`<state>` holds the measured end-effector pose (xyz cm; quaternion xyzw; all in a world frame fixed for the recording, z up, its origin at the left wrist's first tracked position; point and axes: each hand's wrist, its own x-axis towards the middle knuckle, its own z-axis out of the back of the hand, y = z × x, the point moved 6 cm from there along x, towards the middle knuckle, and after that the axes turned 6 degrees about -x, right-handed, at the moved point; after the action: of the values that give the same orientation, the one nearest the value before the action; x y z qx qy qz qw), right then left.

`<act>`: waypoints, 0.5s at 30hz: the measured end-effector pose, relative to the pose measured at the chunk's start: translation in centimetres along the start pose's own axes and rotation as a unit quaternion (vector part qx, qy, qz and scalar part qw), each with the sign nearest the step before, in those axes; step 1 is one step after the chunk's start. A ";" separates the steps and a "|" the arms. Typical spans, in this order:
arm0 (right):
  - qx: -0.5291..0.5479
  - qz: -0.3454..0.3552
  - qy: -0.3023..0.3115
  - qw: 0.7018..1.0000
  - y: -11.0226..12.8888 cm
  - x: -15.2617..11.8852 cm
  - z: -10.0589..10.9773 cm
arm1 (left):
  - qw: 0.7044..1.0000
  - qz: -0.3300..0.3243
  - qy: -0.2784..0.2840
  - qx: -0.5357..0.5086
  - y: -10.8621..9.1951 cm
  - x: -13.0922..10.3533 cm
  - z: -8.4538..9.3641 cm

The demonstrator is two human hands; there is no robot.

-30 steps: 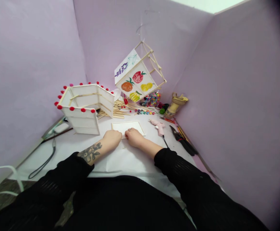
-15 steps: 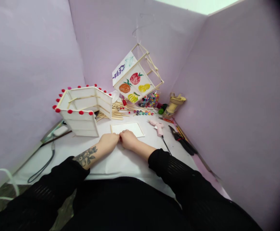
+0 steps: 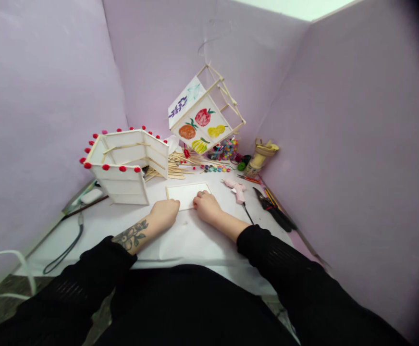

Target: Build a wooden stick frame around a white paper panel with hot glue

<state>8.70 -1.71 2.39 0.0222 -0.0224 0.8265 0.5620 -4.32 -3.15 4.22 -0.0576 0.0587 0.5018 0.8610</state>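
A small white panel (image 3: 184, 193) with thin wooden sticks along its edges lies flat in front of me. My left hand (image 3: 165, 214) is closed at its near left corner, and the fingertips are hidden. Toward the near right corner, my right hand (image 3: 207, 206) has its fingers bent and pressed together on the panel's edge. Whether either hand also pinches a stick cannot be made out. Left of the panel stands a folded white stick-framed screen (image 3: 123, 185) with red pompoms along its top.
A painted lantern (image 3: 202, 122) hangs tilted behind the panel. Bamboo sticks (image 3: 173, 168) and colourful beads (image 3: 216, 168) lie at the back. On the right are a pink glue gun (image 3: 237, 191), pruning shears (image 3: 272, 209) and a bamboo cup (image 3: 260, 158). A cord loop (image 3: 68, 252) lies left.
My right hand has moved right along the panel's near edge, away from my left hand. My left hand has stayed nearly in place, still closed.
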 end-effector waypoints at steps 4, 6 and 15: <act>-0.013 -0.040 -0.005 0.999 -4.7 -1.5 0.0 | 1.000 0.008 0.008 -0.007 0.1 0.0 0.0; -0.021 -0.049 -0.008 0.999 -6.4 -1.9 -0.2 | 1.000 0.006 0.009 -0.009 0.2 0.1 0.0; 0.015 -0.078 -0.016 0.997 -8.2 -1.8 -0.9 | 1.000 0.002 -0.003 -0.030 1.0 0.6 -0.4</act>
<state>17.01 -0.29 1.51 0.0452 -0.0173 0.7803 0.6236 -4.87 -2.18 3.70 -0.0821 0.0410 0.5054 0.8580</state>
